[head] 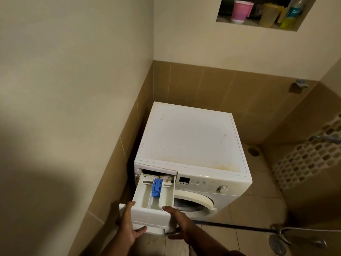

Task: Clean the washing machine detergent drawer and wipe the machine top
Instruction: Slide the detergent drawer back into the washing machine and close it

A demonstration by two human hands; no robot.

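A white front-loading washing machine (230, 183) stands in the corner of a tiled room. Its flat top (190, 137) is bare, with yellowish stains near the front edge. The white detergent drawer (147, 213) is pulled far out of its slot at the machine's upper left and has a blue insert (156, 187) in its middle compartment. My left hand (129, 228) grips the drawer's left front corner, thumb under the front panel. My right hand (177, 224) holds the right front corner, fingers on the rim.
A tiled wall runs close along the machine's left side. A wall niche (262, 13) above holds a pink cup, a yellow jug and a bottle. A shower hose and head (287, 239) lie on the floor at the lower right, near a floor drain (253, 152).
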